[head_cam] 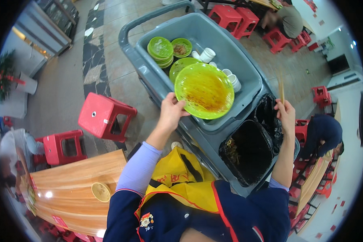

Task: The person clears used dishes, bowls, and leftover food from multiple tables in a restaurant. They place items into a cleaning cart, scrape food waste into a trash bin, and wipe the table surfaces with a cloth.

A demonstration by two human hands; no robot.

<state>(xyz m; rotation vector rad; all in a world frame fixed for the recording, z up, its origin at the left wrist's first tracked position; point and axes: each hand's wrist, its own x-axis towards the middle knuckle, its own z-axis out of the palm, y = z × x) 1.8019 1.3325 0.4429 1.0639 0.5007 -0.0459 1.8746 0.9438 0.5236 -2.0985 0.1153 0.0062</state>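
My left hand (173, 112) grips the near-left rim of a green plate (207, 90) smeared with orange-brown sauce. The plate is over the grey plastic tub (245, 71) of a cart. Pinched in my right hand (286, 116) are chopsticks (281, 87), pointing away from me and partly blurred. Inside the tub stand a stack of green bowls (160, 48), a green bowl with food scraps (181, 47) and white cups (207, 55). Another green plate (178, 68) lies partly hidden beneath the held one. Below my right hand, a bin lined with a black bag (251, 160) contains food scraps (232, 150).
A wooden table (75, 178) with a yellowish bowl (101, 192) stands at lower left. Red plastic stools (99, 116) are beside it, left of the cart. Seated people (290, 19) are at upper right and far left. Another person (323, 136) bends over a table at right.
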